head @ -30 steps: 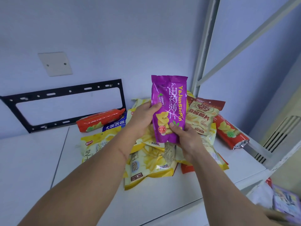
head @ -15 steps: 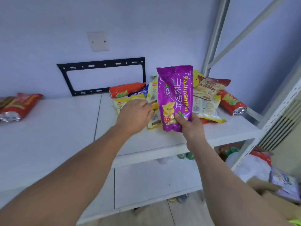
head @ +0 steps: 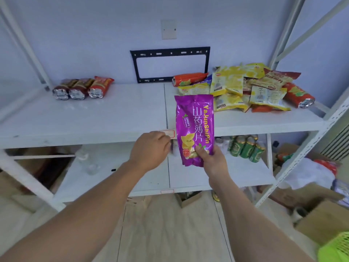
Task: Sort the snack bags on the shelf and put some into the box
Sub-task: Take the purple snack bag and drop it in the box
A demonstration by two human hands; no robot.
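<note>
Purple bag point(head: 194, 127): upright, in front of shelf point(head: 85, 118) front edge, pinched at lower end by right hand point(head: 211, 161). Left hand point(head: 151, 150): just left of bag, fingers loosely curled, holding nothing. Bag pile point(head: 245, 87): shelf's right end. Three red bags point(head: 83, 87): back left of shelf. Box point(head: 324, 222): floor, lower right.

The bag point(head: 194, 127) I hold in my right hand point(head: 211, 159) is purple with white and yellow lettering, the heap of bags point(head: 243, 87) on the white shelf point(head: 113, 118) is mostly yellow and red, and the cans point(head: 245, 148) below are green.
</note>
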